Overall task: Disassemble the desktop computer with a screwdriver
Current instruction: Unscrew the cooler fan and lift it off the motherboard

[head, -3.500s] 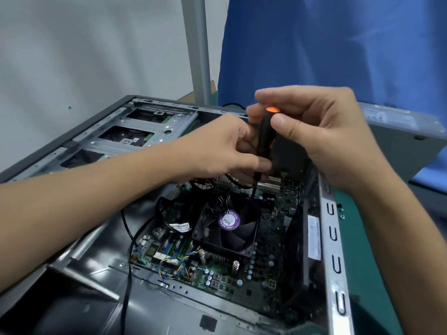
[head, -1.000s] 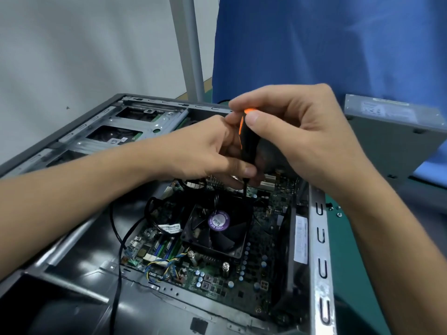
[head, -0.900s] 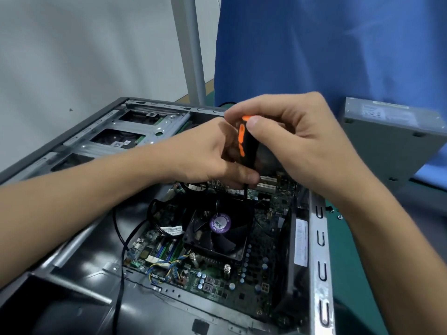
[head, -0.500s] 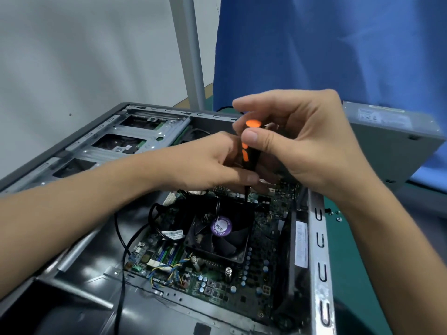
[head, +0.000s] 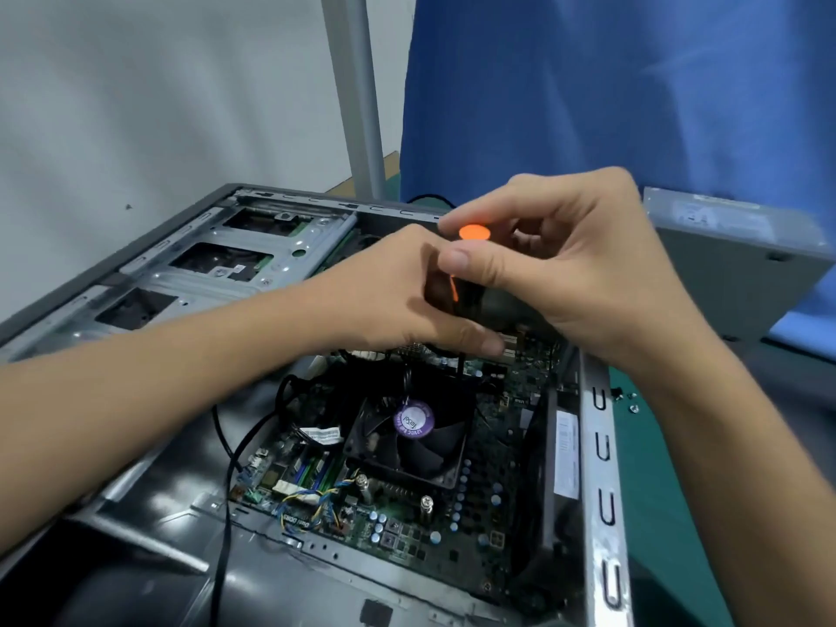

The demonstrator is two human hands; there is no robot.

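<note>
- Right hand: top of screwdriver handle pinched between thumb and fingers.
- Left hand: curled round lower handle.
- Screwdriver: held upright above far edge of cooler fan; tip contact hidden. Judged light, rigid, smooth; handle to be gripped.
- Desktop computer: case open around fan. Judged heavy, board fragile; steel frame to be held.

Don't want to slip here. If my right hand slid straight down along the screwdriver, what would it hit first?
Your left hand, which grips the screwdriver just under your right hand. Below that sits the black fan, though depth is unclear.
</note>
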